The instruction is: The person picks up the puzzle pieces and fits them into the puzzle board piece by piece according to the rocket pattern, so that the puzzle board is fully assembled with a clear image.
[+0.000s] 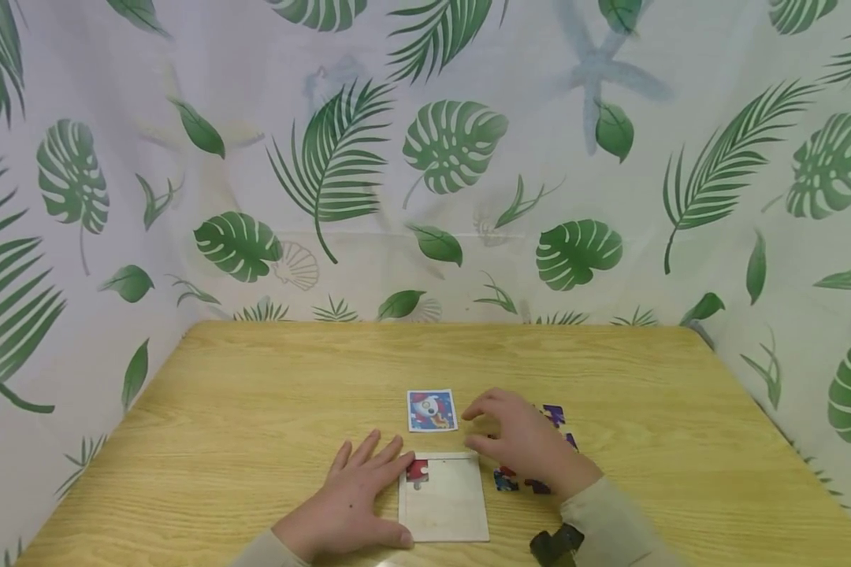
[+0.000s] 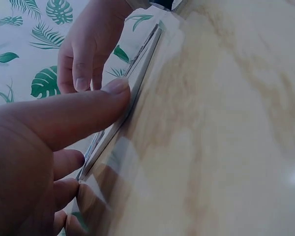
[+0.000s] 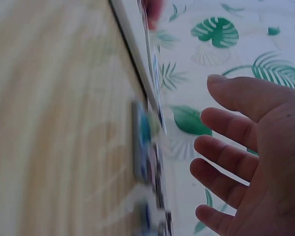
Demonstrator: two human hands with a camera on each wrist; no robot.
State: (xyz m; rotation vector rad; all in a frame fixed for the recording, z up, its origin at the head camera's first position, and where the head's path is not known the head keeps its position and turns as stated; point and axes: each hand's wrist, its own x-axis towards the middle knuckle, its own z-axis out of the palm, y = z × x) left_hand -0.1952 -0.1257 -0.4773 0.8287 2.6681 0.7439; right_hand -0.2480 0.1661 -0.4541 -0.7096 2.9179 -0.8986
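Note:
A pale wooden puzzle tray [image 1: 448, 508] lies flat on the table, with one red puzzle piece [image 1: 416, 469] in its upper left corner. My left hand [image 1: 354, 500] rests along the tray's left side, fingers spread, thumb by the lower corner. In the left wrist view that thumb [image 2: 88, 115] reaches along the tray's edge. My right hand [image 1: 528, 441] hovers between the tray's upper right corner and several loose puzzle pieces [image 1: 506, 479], partly covering them. The right wrist view shows its fingers [image 3: 226, 150] loosely bent, with nothing between them and the thumb.
Beyond the tray lies a small picture card [image 1: 431, 422] with a cartoon figure on blue. A dark strap-like object [image 1: 557, 543] is by the right sleeve. Behind the wooden table [image 1: 291, 378] hangs a leaf-patterned curtain [image 1: 369, 260].

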